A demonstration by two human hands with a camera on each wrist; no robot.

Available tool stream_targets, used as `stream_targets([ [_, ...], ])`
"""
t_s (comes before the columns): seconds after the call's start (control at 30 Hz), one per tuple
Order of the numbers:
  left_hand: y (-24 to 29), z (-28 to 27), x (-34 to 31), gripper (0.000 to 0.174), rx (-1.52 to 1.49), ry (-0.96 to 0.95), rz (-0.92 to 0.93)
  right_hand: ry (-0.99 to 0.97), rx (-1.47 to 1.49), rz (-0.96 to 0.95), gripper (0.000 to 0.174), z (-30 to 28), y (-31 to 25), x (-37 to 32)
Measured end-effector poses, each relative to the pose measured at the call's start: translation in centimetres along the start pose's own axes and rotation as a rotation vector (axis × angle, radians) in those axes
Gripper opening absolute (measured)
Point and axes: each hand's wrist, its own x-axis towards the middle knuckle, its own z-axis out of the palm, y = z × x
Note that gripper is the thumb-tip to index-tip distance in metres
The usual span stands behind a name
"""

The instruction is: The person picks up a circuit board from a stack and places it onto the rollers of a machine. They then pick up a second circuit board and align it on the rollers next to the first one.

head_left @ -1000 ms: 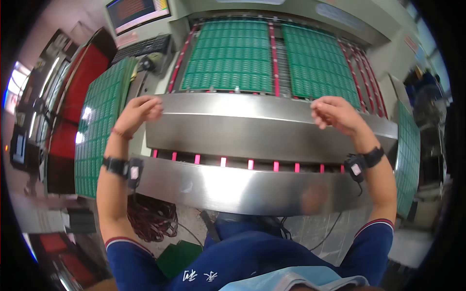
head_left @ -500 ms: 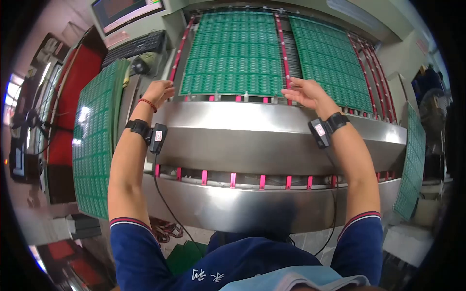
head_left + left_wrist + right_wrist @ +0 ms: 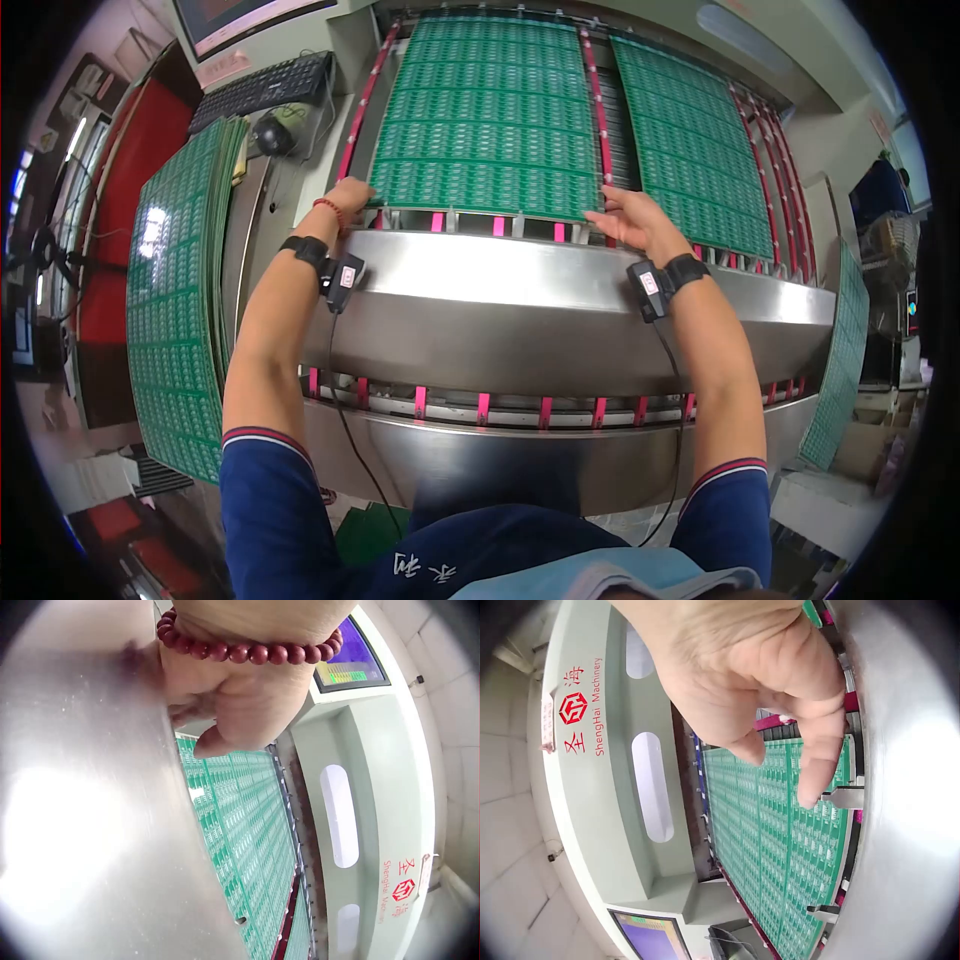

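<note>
A large green circuit board panel (image 3: 490,110) lies flat on the machine bed, its front edge towards me. My left hand (image 3: 352,194) is at its front left corner, the thumb (image 3: 214,744) over the board's edge in the left wrist view and the other fingers partly hidden. At the front right corner is my right hand (image 3: 632,218), with its fingers spread. In the right wrist view one fingertip (image 3: 810,796) overlaps the board close to a small metal stop (image 3: 846,798). A second green panel (image 3: 695,150) lies further right, beyond a red strip (image 3: 597,95).
A broad steel front cover (image 3: 500,275) runs below the boards, with pink belts (image 3: 483,408) under it. Stacked green panels (image 3: 175,270) lean at the left, beside a keyboard (image 3: 265,85) and mouse (image 3: 272,135). Another green panel (image 3: 840,350) stands at the right.
Both hands have come from above the steel cover to the board's front corners, the right one moving left and inward. My view has shifted closer over the machine; the boards stay on the bed.
</note>
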Motion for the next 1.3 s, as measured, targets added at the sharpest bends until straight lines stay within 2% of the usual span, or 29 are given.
stream_targets([
  [0.07,-1.4,-0.3,2.4,0.025,-0.089,0.063,-0.039,0.017,-0.020,0.027,0.024,-0.2,0.2,0.2],
  [0.13,-2.4,-1.5,3.5,0.027,0.367,-0.091,0.528,0.065,-0.044,0.069,0.017,-0.6,0.3,0.4],
  [0.17,-2.8,-0.1,4.2,0.027,0.365,-0.093,0.529,0.067,-0.045,0.069,0.017,-0.8,0.3,0.6],
  [0.23,2.9,-0.3,-3.7,0.023,-0.265,0.168,-0.067,0.045,-0.051,0.032,0.019,-1.0,0.2,1.0],
  [0.3,2.7,-1.2,-3.8,0.020,-0.279,0.095,-0.057,0.070,-0.113,0.020,0.017,-0.6,-0.4,0.8],
  [0.4,2.5,-1.8,-4.0,0.014,-0.387,-0.017,0.074,0.080,-0.157,-0.053,0.014,-0.2,-1.1,0.7],
  [0.43,2.5,-2.2,-4.5,0.014,-0.444,-0.147,0.137,0.065,-0.143,-0.113,0.012,-0.7,-1.7,0.3],
  [0.57,4.0,-1.6,-6.7,0.013,-0.533,-0.159,0.047,0.153,-0.111,-0.255,0.010,-1.2,-4.5,-2.3],
  [0.7,5.6,0.7,-10.0,0.015,-0.525,-0.253,0.090,0.206,-0.204,-0.300,0.010,-3.4,-7.5,-5.5],
  [0.87,8.2,4.8,-12.0,0.014,-0.584,-0.369,0.123,0.231,-0.248,-0.322,0.017,-9.9,-9.0,-7.2],
  [1.0,11.9,10.4,-14.0,0.012,-0.587,-0.376,0.131,0.277,-0.256,-0.313,0.018,-16.4,-9.3,-8.6],
  [1.13,16.4,18.0,-15.8,0.012,-0.554,-0.264,0.126,0.240,-0.233,-0.291,0.017,-25.0,-10.0,-8.6],
  [1.17,17.4,19.9,-15.9,0.012,-0.540,-0.265,0.116,0.254,-0.236,-0.294,0.012,-27.2,-10.0,-8.7],
  [1.3,22.2,27.2,-16.2,0.013,-0.447,-0.235,0.172,0.301,-0.247,-0.274,0.014,-35.7,-10.4,-8.7],
])
